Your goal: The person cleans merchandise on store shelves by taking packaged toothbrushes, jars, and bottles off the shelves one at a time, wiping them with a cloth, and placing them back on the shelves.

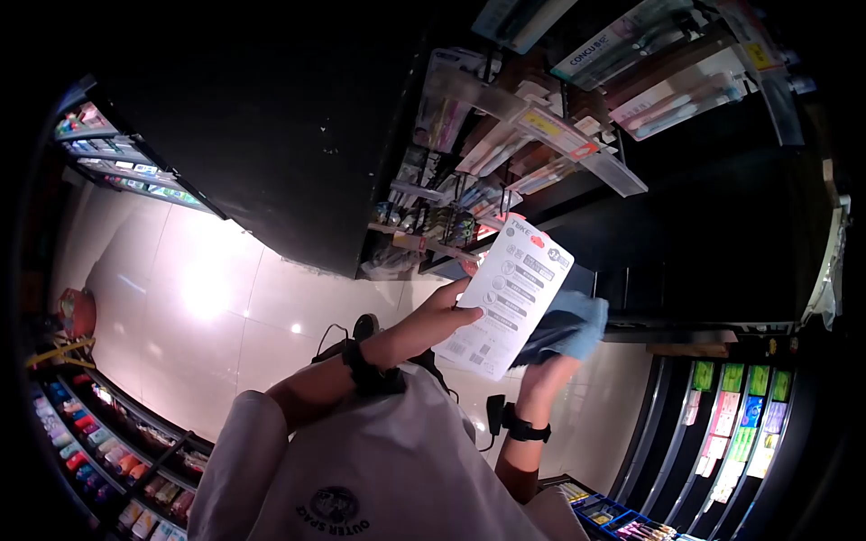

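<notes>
My left hand is closed on the left edge of a white retail pack, thumb across its face. The printed back of the pack, with icons, grey text bars and a barcode, is turned toward me. Its top end reaches the hanging display; I cannot tell whether it touches a hook. Just right of the pack's lower end is my right hand, closed on a light blue cloth blurred by motion. Its fingers are mostly hidden by the cloth. Both wrists wear black straps.
Toothbrush packs hang on hooks above, with clear price-label rails jutting out. A black panel stands left of them. Stocked shelves line the lower left, and more shelves the right. A glossy tiled floor reflects light.
</notes>
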